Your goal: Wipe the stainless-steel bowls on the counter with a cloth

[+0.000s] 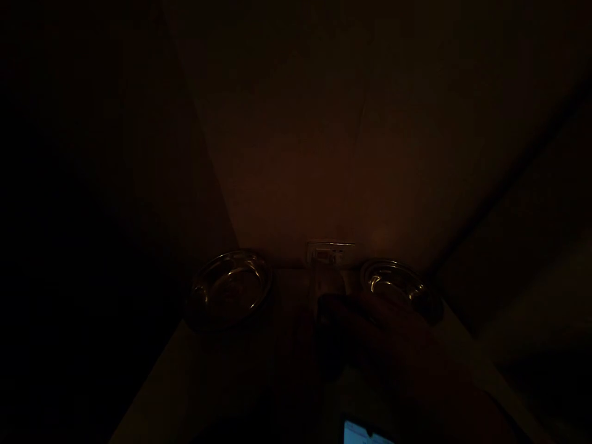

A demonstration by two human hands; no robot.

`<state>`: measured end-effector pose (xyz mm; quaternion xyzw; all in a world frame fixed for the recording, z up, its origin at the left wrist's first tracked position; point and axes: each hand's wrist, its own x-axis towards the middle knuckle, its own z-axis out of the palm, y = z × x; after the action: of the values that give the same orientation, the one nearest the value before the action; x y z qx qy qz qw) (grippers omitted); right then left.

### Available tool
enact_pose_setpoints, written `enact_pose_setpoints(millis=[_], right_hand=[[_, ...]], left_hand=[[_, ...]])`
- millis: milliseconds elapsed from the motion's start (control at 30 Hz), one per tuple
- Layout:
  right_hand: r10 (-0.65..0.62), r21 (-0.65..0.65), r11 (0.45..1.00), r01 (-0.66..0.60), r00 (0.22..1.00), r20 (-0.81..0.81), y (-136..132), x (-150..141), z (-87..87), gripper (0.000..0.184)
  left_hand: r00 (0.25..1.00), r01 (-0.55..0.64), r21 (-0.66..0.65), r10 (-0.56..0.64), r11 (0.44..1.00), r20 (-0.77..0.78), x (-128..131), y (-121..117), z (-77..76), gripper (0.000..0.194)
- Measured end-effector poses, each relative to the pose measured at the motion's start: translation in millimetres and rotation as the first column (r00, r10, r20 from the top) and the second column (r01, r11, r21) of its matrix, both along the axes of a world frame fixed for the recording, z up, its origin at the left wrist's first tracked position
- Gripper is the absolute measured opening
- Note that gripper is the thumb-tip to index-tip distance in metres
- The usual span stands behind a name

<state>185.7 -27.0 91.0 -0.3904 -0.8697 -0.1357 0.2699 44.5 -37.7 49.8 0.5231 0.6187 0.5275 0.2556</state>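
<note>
The picture is very dark. My right hand (393, 339) reaches in from the lower right, its fingers bent around a dim upright object (327, 280) in the middle of the table. That object looks pale at the top and dark lower down; its kind is too dark to tell. Left of it is a faint reddish shape (300, 339), possibly my left hand, whose fingers do not show. Shiny metal dishes stand on both sides: a round one (231, 287) at left and another (393, 280) at right, partly behind my right hand.
A socket plate (330, 251) with a reddish part sits low on the wall (305, 172), behind the upright object. At the bottom edge glows the screen of a phone-like device (363, 435). The pale table (157, 382) narrows toward the wall.
</note>
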Motion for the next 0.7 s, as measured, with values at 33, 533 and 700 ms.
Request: enact_pose_setpoints(millis=[33,533,700], right_hand=[[0.014,-0.012,1.0,-0.014,1.0,0.011,-1.0,-0.2,0.9,0.039],[0.045,-0.021,0.999,-0.043,0.995,0.085,-3.9,1.6,9.3,0.044],[0.06,-0.055,0.997,-0.056,0.995,0.083,-5.7,-0.6,8.5,0.047]], left_hand=[[1.0,0.02,0.013,-0.02,1.0,0.02,-0.4,0.6,0.5,0.04],[0.95,0.214,0.135,-0.238,0.967,0.2,-4.3,-1.3,-6.0,0.029],[0.953,0.196,0.133,-0.221,0.972,0.209,-3.7,0.3,-4.3,0.03]])
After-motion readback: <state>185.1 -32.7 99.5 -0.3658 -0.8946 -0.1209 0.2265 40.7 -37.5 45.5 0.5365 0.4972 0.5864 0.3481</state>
